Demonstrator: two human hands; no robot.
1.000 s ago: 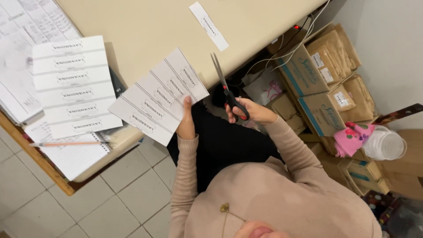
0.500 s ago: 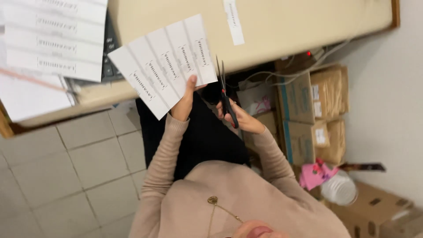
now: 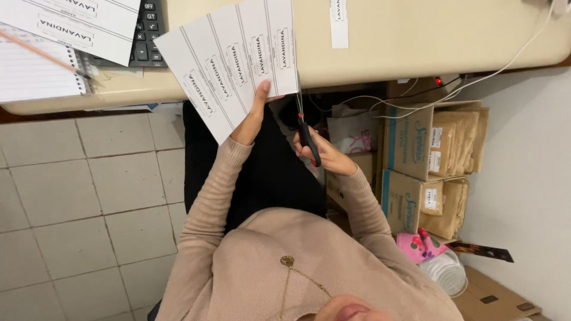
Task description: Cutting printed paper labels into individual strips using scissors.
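The left hand [image 3: 257, 113] pinches the lower edge of a white label sheet [image 3: 229, 62], held just above the near edge of the desk [image 3: 416, 41]. The right hand [image 3: 324, 156] is clenched through the handles of black scissors [image 3: 306, 134], blades at the sheet's right edge. Judged light, thin and floppy; it tears easily, so grip close beside the cut line.
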